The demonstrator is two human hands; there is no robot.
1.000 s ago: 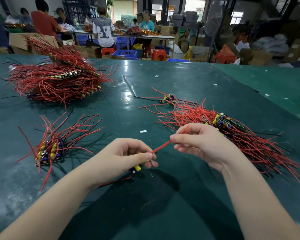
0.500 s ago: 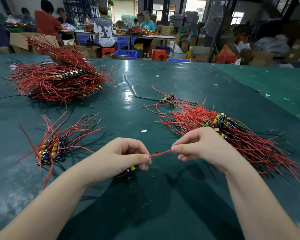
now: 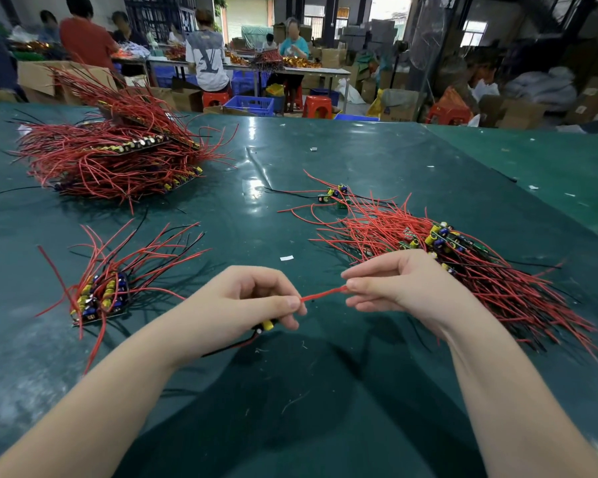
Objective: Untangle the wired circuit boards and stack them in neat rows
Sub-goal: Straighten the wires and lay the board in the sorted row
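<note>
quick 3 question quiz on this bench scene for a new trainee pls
1. True or false: the left hand and the right hand pinch the same red wire.
2. Which heap of boards is biggest? A: the far-left pile. B: the small stack near the left arm. C: the loose pile behind the right hand.
3. Fill in: below the left hand's fingers shows a ____ component of the held board.

Key: 1 true; 2 A; 3 yellow.
</note>
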